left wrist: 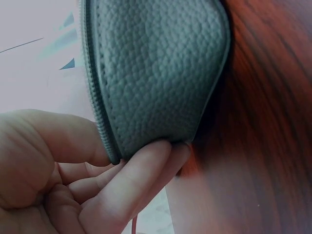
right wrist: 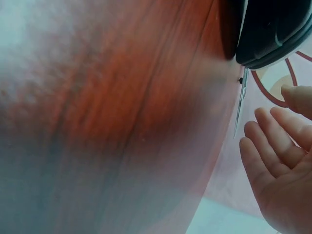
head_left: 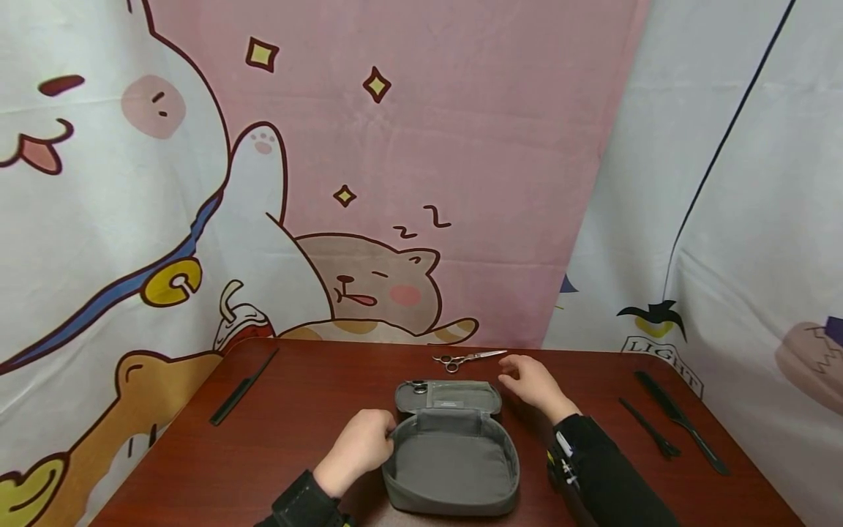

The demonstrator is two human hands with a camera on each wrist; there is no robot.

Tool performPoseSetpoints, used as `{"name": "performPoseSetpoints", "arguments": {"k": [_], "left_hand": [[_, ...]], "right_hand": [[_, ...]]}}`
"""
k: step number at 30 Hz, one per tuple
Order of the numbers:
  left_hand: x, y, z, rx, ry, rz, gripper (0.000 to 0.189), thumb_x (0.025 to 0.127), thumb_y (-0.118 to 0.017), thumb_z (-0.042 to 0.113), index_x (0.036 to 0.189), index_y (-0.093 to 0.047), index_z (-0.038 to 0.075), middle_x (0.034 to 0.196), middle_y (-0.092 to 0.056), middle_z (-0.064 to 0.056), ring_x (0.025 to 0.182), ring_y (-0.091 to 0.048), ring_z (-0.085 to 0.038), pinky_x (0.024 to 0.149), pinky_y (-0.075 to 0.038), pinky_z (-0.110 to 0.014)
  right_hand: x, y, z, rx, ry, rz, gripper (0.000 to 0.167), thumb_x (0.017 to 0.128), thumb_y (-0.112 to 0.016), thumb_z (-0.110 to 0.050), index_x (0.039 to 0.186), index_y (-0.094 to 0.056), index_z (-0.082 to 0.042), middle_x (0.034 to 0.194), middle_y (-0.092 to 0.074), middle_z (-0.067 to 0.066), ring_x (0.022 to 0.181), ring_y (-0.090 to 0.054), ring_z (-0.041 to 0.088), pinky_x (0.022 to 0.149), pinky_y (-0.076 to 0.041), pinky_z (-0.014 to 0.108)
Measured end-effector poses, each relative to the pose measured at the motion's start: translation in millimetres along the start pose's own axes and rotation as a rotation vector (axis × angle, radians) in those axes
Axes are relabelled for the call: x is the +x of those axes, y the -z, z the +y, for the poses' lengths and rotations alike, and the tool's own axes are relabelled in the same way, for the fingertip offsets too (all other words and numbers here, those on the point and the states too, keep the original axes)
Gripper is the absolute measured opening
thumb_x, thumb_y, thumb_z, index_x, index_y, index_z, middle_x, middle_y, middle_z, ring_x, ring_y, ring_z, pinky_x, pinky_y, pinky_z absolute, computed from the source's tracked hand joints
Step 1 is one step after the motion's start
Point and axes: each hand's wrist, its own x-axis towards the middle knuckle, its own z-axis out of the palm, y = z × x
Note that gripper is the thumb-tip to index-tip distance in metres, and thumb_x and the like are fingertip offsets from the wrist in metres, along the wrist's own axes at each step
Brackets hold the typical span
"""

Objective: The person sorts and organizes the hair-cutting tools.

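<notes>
A grey zip case (head_left: pixel 454 461) lies unzipped on the table, its lid (head_left: pixel 461 395) folded back and its main compartment bare. My left hand (head_left: pixel 361 448) pinches the case's left wall near the zip; the left wrist view shows thumb and fingers on either side of the pebbled grey wall (left wrist: pixel 156 73). Beyond the case, silver scissors (head_left: pixel 469 359) lie near the table's far edge. Held above the table just right of the lid, my right hand (head_left: pixel 535 382) has its fingers loosely bent and nothing in them. In the right wrist view, the scissors (right wrist: pixel 241 102) appear edge-on beyond the fingertips.
A black comb (head_left: pixel 244 388) lies at the table's left. On the right are a dark brush-ended tool (head_left: pixel 648 427) and a long black comb (head_left: pixel 681 421). A printed cloth (head_left: pixel 494 146) hangs behind the brown table (head_left: pixel 303 395).
</notes>
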Motion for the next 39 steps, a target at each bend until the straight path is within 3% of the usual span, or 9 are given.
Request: {"name": "performPoseSetpoints", "arguments": {"k": [13,20,30,39], "left_hand": [[0.3,-1.2,-1.6,-0.005,0.002,-0.011,0.020,0.074,-0.068,-0.006,0.065,-0.064,0.011,0.059,-0.045,0.011,0.052,-0.038,-0.006,0.049,-0.033,-0.024],[-0.1,-1.4,-2.0,-0.002,-0.008,-0.002,0.026,0.072,-0.067,-0.007,0.061,-0.059,0.014,0.057,-0.041,0.012,0.051,-0.034,-0.005,0.049,-0.030,-0.023],[0.3,-0.4,-1.9,-0.035,0.029,-0.032,0.021,0.077,-0.068,-0.007,0.066,-0.064,0.011,0.059,-0.046,0.009,0.051,-0.040,-0.007,0.048,-0.033,-0.025],[-0.6,0.6,-0.8,-0.038,0.022,-0.027,0.021,0.077,-0.068,-0.007,0.065,-0.063,0.011,0.059,-0.045,0.009,0.051,-0.038,-0.007,0.049,-0.033,-0.025]], "right_hand": [[16.6,-4.7,6.1,-0.219,0.054,-0.046,0.041,0.089,-0.072,-0.012,0.126,-0.063,0.004,0.124,-0.062,0.022,0.118,-0.055,0.041,0.100,-0.042,0.054],[24.4,-6.4,6.4,-0.313,0.090,-0.067,0.041,0.089,-0.074,-0.014,0.125,-0.062,0.002,0.124,-0.060,0.020,0.119,-0.053,0.039,0.101,-0.042,0.053],[37.0,-7.4,5.4,-0.382,0.099,-0.115,0.041,0.089,-0.072,-0.010,0.127,-0.061,0.001,0.128,-0.059,0.020,0.122,-0.052,0.038,0.102,-0.041,0.051],[37.6,-15.0,11.6,-0.401,0.070,-0.163,0.053,0.089,-0.073,-0.010,0.136,-0.054,0.003,0.138,-0.053,0.022,0.130,-0.046,0.039,0.104,-0.039,0.052]]}}
